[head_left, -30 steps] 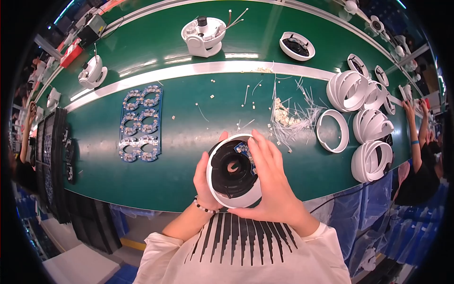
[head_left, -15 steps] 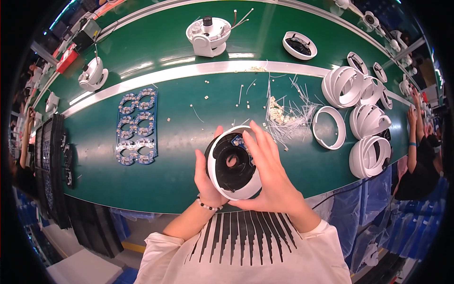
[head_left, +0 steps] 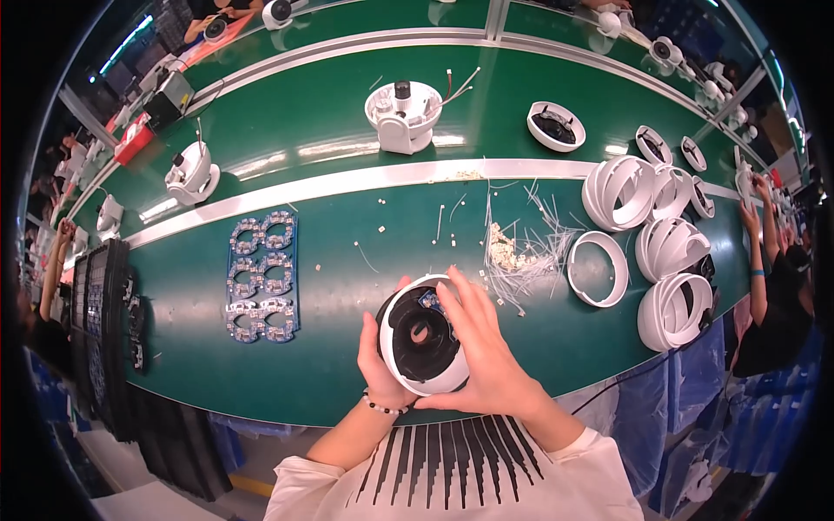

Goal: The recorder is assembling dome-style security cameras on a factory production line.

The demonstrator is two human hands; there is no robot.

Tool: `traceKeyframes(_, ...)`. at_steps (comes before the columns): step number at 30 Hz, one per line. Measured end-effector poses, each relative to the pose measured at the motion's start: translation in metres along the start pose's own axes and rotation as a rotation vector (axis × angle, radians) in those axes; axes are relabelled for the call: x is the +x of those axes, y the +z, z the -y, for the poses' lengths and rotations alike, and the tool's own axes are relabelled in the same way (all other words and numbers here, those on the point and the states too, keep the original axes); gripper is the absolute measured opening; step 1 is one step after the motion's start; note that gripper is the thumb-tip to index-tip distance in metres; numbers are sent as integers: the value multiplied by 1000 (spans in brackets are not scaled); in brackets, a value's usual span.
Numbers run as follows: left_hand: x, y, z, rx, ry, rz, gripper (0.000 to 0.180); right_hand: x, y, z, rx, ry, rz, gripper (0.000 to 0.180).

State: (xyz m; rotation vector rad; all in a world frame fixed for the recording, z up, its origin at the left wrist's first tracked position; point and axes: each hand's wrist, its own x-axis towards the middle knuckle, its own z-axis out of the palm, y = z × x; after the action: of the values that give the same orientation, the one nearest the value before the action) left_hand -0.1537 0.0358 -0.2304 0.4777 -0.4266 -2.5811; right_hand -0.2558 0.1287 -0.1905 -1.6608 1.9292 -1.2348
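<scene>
Above the near edge of the bench I hold a round white camera housing (head_left: pixel 424 363) with a black insert and a central hole. My left hand (head_left: pixel 379 365) cups its left side, fingers wrapped behind it. My right hand (head_left: pixel 483 358) grips the right rim, fingertips lying over the upper edge and thumb at the bottom. A small blue circuit board (head_left: pixel 430 300) shows inside, beside my right fingertips and partly hidden by them. The housing tilts with its inner side towards me.
Left lies a blue circuit board panel (head_left: pixel 262 276); black trays (head_left: pixel 97 334) stand beyond it. Small connectors and cut ties (head_left: pixel 511 252) are scattered ahead. White rings (head_left: pixel 598 269) and stacked covers (head_left: pixel 673 313) sit right. A conveyor carries camera bodies (head_left: pixel 404 117). People work both sides.
The head view has tipped upward, so the bench and its contents sit lower in it. Both hands keep their grip on the housing, with the right fingers shifted slightly on the rim.
</scene>
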Motion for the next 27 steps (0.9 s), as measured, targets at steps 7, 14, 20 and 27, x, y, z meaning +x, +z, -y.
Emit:
traceKeyframes(7, 3, 2, 0, 68, 42, 46, 59, 1, -20, -20, 242, 0, 91, 107)
traceKeyframes(14, 7, 5, 14, 58, 111, -77, 56, -8, 9, -7, -29, 102, -77, 105)
traceKeyframes(20, 6, 7, 10, -86, -31, 38, 53, -11, -10, -2, -4, 107, 5, 125)
traceKeyframes(27, 15, -9, -1, -189, -172, 154, 46, 2, -41, -5, 16, 20, 208, 122)
